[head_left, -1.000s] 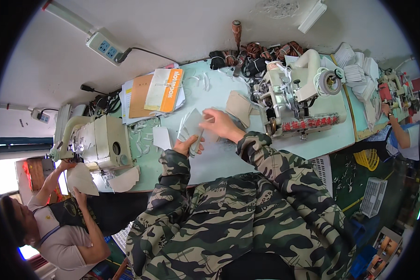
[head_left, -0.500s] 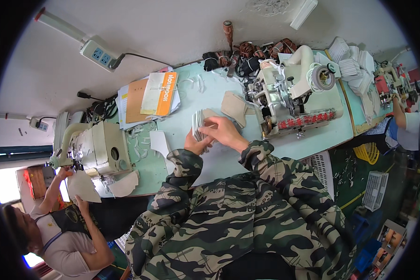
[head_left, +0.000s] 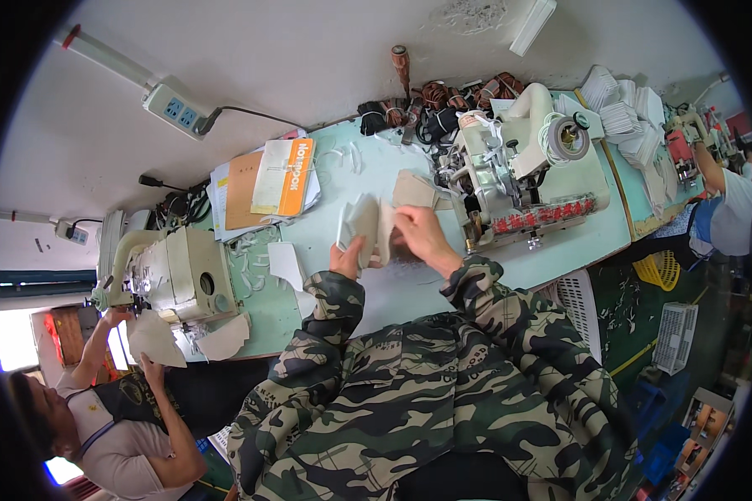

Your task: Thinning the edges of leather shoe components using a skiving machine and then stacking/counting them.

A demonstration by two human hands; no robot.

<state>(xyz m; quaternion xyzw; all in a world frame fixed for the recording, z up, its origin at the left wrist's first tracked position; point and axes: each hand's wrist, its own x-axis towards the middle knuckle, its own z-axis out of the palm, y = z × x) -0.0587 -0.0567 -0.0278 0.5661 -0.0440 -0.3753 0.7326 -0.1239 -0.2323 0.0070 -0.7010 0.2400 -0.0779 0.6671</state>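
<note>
In front of my chest, above the pale green table (head_left: pixel 342 296), my left hand (head_left: pixel 348 258) is closed around the lower end of a stack of thin white cut pieces (head_left: pixel 360 220). The stack stands upright and is fanned apart at the top. At its right side a beige cut piece (head_left: pixel 385 232) is split away from the rest. My right hand (head_left: pixel 424 236) pinches at that piece's edge, its fingertips partly hidden. More beige cut pieces (head_left: pixel 414 189) lie just beyond my right hand. One white cut piece (head_left: pixel 286 265) lies on the table left of my left hand.
A sewing machine (head_left: pixel 572 179) stands to the right, another machine (head_left: pixel 175 267) to the left. Notebooks and papers (head_left: pixel 267 179) lie at the back left, white scraps (head_left: pixel 251 259) nearby. A co-worker (head_left: pixel 113 417) holds a pale sheet at the left machine; another person (head_left: pixel 731 209) works far right.
The stack has opened out from a tight bundle, with a beige piece folded away rightward. My right hand has moved right, off the bundle's face. My left hand keeps its grip.
</note>
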